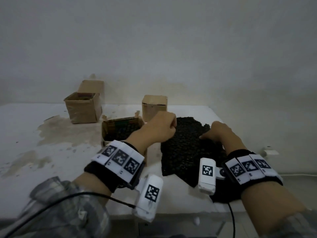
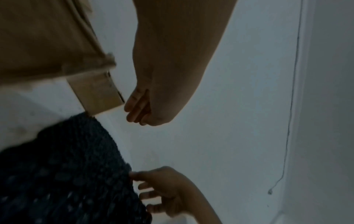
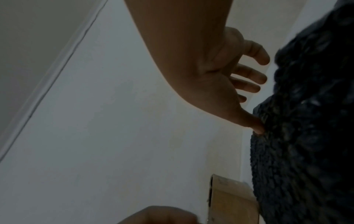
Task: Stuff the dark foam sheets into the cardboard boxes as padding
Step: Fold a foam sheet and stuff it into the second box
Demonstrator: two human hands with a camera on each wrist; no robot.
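Observation:
A dark, bumpy foam sheet [image 1: 185, 152] lies flat on the white table [image 1: 34, 169], right of centre. My right hand [image 1: 217, 134] rests on its right part, fingers spread and thumb tip pressing the foam [image 3: 306, 121]. My left hand [image 1: 161, 129] hovers over the sheet's far left corner with fingers curled in, holding nothing; the left wrist view shows that hand [image 2: 153, 98] clear of the foam [image 2: 67, 174]. Just left of the sheet stands a low open cardboard box [image 1: 121, 129] with dark foam inside it.
A closed small cardboard box [image 1: 154, 107] stands behind the sheet, near the wall. A taller open box [image 1: 82, 107] sits at the back left. Stains mark the table's left half. A white cable [image 1: 300, 175] runs along the right.

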